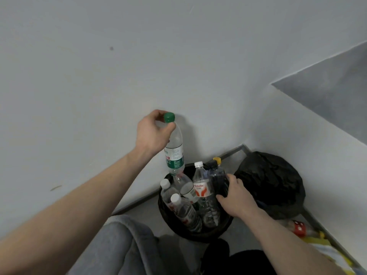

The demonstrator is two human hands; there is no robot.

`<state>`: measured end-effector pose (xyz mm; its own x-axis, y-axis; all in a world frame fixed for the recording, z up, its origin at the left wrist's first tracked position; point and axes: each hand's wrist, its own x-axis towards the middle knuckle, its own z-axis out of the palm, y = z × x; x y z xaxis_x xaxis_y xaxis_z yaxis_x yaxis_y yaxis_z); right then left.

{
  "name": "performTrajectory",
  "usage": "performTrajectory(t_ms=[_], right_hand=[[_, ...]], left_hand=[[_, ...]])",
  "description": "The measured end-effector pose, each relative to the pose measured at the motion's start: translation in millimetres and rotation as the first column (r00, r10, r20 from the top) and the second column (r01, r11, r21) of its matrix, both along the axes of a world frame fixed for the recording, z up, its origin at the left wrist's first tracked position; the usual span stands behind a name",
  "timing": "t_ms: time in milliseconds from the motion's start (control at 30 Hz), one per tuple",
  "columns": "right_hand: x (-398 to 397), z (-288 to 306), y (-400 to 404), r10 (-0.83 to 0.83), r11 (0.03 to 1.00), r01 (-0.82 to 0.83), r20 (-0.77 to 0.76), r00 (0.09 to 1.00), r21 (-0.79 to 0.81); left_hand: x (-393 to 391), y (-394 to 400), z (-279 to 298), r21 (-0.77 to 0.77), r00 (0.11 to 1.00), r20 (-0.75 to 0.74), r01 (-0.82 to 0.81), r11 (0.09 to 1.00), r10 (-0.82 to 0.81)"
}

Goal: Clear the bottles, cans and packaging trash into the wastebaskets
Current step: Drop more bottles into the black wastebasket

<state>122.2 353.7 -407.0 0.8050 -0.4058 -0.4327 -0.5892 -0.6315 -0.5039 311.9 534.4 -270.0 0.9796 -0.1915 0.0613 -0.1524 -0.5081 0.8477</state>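
1. Held up at 12 o'clock from the wastebasket [195, 234]: a green-capped bottle [174, 149], upright, base hanging just above the bottles already inside. Looks empty, so probably very light.
2. Pinched at the neck just under the cap by the left hand [153, 133], thumb and fingertips curled round it. Sensible hold: neck and cap are the stiffest parts, while the thin clear wall would likely dent and crackle under a squeeze.
3. Smooth plastic with a glossy label, so likely a bit slippery at the body; the ridge below the cap gives a better catch.
4. Down at 3 o'clock on the basket, the right hand [235, 197] curled round a dark yellow-capped bottle [219, 178], thumb at its near side, fingers wrapped behind. Standing among the others, leaning toward the rim.
5. Beside it toward 9 o'clock, a tall white-capped bottle [204, 192] with a red-and-white label, touching the dark one; three more clear bottles crowded at the basket's 9 o'clock side.
6. Basket nearly full: little room left, so a dropped bottle may bounce or roll off the pile. No breakage risk judged, being plastic.
7. At 3 o'clock beyond the basket, a second bin lined with a black bag [272, 183], near but apart.
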Motion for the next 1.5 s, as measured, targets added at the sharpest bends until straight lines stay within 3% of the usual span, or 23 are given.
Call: performTrajectory(t_ms=[267, 767, 1033, 1500], right_hand=[[2, -6, -1, 0.016, 1.0, -0.016, -0.015, 1.0, -0.013], [4, -9, 0, 0.012, 1.0, -0.012, -0.033, 0.999, -0.011], [4, -10, 1, 0.015, 1.0, -0.015, -0.047, 0.999, -0.013], [9, -14, 2, -0.003, 1.0, 0.002, -0.048, 0.999, -0.005]], left_hand=[[12, -28, -18, 0.022, 0.995, 0.103, 0.017, 1.0, -0.019], [11, -34, -72, 0.306, 0.999, 0.027, 0.036, 0.951, -0.046], [11, -28, -79, 0.546, 0.986, 0.004, 0.14, 0.826, -0.169], [9, -38, -87, 0.67, 0.969, -0.013, 0.192, 0.717, -0.247]])
